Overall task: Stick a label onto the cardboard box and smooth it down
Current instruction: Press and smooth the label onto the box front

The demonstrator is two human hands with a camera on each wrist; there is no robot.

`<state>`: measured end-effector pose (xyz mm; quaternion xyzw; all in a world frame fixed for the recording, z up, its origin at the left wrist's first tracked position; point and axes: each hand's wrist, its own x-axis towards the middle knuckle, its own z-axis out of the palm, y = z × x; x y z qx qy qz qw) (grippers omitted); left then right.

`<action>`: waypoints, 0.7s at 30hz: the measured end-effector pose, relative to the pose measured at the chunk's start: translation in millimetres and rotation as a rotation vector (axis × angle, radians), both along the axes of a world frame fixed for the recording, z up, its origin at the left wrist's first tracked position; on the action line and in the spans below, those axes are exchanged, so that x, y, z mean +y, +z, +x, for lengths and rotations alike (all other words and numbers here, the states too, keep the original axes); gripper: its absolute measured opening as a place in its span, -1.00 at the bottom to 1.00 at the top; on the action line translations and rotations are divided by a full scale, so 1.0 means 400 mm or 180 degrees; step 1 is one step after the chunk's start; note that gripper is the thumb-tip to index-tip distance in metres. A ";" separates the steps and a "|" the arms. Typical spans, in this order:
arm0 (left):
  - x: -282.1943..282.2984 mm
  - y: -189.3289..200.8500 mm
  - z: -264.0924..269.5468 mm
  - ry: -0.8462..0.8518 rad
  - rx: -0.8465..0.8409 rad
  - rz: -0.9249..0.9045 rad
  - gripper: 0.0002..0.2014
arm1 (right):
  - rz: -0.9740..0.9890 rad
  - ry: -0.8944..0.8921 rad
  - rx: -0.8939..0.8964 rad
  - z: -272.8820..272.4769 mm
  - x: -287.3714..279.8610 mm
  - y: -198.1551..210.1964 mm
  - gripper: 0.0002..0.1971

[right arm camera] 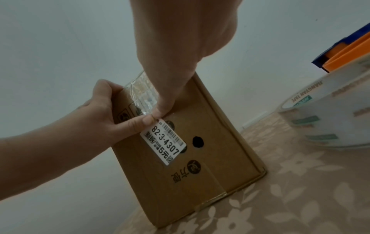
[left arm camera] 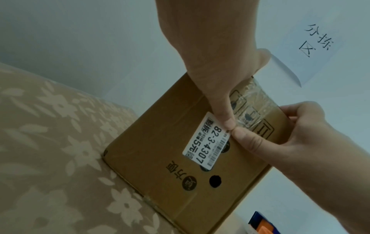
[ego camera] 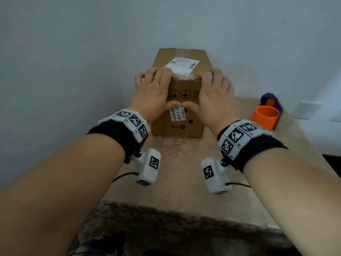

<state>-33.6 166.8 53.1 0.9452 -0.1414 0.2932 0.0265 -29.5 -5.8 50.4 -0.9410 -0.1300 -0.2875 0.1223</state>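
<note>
Both my thumbs meet at the top edge of the label (left arm camera: pixel 202 142) on the box (ego camera: pixel 178 124) front. Left hand (ego camera: pixel 154 93) and right hand (ego camera: pixel 212 95) fingers curl over the box's top edge, gripping it near the desk's (ego camera: pixel 184 182) back edge.
</note>
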 end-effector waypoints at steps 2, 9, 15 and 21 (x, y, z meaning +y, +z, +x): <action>-0.005 0.024 0.000 0.0034 0.0043 -0.0119 -0.34 | 0.0137 0.0148 0.0203 -0.001 0.001 0.009 -0.20; 0.000 0.082 0.015 -0.0099 0.0151 -0.0509 -0.71 | 0.0872 0.0654 0.0777 -0.004 -0.028 0.033 -0.35; 0.015 0.096 0.004 -0.0247 0.0403 -0.0838 -0.71 | 0.1191 0.0668 0.0885 -0.007 -0.027 0.061 -0.50; 0.096 0.058 -0.030 -0.0178 0.1135 -0.1884 -0.47 | 0.1291 0.0042 0.0652 -0.017 0.030 0.095 -0.34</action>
